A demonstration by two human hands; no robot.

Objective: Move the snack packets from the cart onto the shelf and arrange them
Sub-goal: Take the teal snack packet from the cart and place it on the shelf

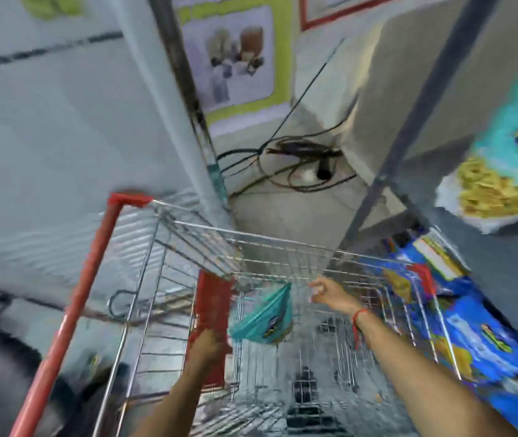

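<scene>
The frame is motion-blurred. A wire shopping cart with a red handle bar stands below me. Inside it, a teal snack packet hangs tilted above the basket floor. My left hand reaches into the cart and meets the packet's lower left edge, seemingly gripping it. My right hand hovers just right of the packet's top corner, fingers loosely apart, holding nothing. On the right, the grey metal shelf carries another teal packet on an upper level and several blue packets lower down.
The cart's red child-seat flap stands beside my left hand. A shelf upright runs diagonally close to the cart's far right corner. Tangled black cables lie on the floor beyond the cart. A white wall with posters is ahead.
</scene>
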